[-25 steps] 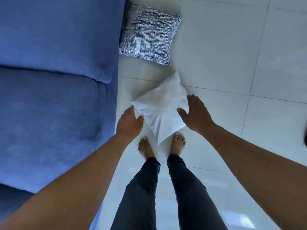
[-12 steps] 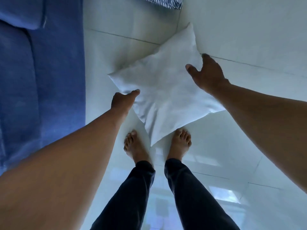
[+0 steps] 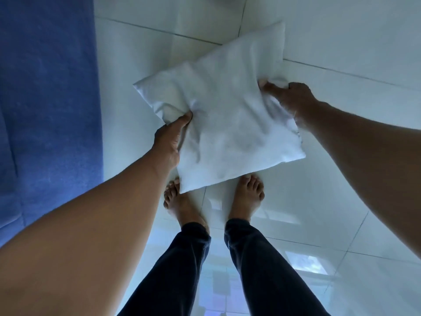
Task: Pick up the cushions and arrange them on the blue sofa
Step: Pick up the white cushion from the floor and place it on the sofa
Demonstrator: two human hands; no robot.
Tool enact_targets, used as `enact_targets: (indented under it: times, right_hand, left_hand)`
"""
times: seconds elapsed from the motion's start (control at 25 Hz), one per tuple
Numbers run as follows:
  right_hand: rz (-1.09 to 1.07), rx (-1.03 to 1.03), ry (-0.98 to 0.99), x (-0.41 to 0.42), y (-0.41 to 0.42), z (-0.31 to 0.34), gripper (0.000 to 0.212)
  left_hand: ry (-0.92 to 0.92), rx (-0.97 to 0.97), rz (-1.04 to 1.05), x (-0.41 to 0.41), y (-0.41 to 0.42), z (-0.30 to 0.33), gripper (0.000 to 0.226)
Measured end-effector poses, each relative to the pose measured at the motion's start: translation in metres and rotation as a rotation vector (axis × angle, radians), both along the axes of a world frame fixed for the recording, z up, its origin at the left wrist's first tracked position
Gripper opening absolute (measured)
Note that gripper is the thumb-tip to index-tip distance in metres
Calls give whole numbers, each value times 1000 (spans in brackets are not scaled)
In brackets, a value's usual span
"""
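Both hands are pinching the white cushion (image 3: 227,124) by opposite edges, thumbs pressed on top and the other fingers tucked under where I can't see them. Going left to right: blue sofa (image 3: 47,106) fills the 9 o'clock side, well apart from the cushion. Then the left hand (image 3: 169,139) grabs the cushion's edge at about 8 o'clock, fabric bunched under the thumb. Cushion sits dead center, tilted like a diamond over the white tile floor (image 3: 341,42), its lower corner overlapping the bare feet (image 3: 247,197) at 6 o'clock. Right hand (image 3: 289,98) clamps the edge around 3 o'clock, creasing it.
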State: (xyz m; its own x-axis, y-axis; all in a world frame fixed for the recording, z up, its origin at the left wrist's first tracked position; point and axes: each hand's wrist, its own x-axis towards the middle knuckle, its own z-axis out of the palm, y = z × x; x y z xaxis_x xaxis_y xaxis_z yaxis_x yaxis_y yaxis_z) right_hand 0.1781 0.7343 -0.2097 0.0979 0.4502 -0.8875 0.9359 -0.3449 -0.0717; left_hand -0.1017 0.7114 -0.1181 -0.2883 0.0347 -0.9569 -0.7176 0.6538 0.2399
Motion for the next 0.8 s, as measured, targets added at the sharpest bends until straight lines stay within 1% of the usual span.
enact_targets:
  times: [0.04, 0.08, 0.12, 0.16, 0.2, 0.24, 0.28, 0.32, 0.36, 0.4, 0.48, 0.56, 0.6, 0.8]
  right_hand:
    - [27, -52, 9, 11, -46, -14, 58]
    - [-24, -58, 57, 10, -47, -4, 60]
    - [32, 16, 97, 3, -6, 30, 61]
    - [-28, 51, 189, -9, 77, 83, 59]
    - [-121, 56, 240, -27, 131, 150, 52]
    - [-390, 157, 268, -47, 159, 199, 43]
    - [-523, 115, 411, -56, 169, 245, 43]
    - [-596, 107, 487, -54, 170, 278, 45]
    - [-566, 140, 528, -57, 172, 305, 50]
    - [-565, 179, 529, -61, 162, 330, 54]
    - [-598, 192, 555, -68, 162, 375, 61]
    - [-597, 217, 577, -74, 167, 430, 62]
    - [-589, 219, 594, -76, 169, 453, 62]
    - [-554, 272, 736, -98, 159, 581, 59]
  left_hand:
    - [13, 21, 2, -1, 3, 18, 69]
    - [27, 37, 2, -3, 5, 34, 61]
    - [43, 55, -5, -5, 7, 57, 54]
    - [58, 66, -15, -6, 10, 79, 48]
    - [66, 80, -12, -6, 13, 106, 46]
    - [72, 102, -12, -7, 16, 132, 45]
    - [72, 121, -13, -7, 18, 154, 45]
    - [68, 145, -15, -9, 21, 176, 45]
    - [65, 163, -16, -11, 23, 201, 45]
    - [70, 185, -15, -14, 25, 225, 45]
    - [104, 233, -12, -21, 27, 274, 39]
    - [145, 292, -10, -29, 28, 327, 31]
    - [164, 314, -9, -32, 27, 349, 30]
    - [211, 424, 32, -54, 4, 475, 48]
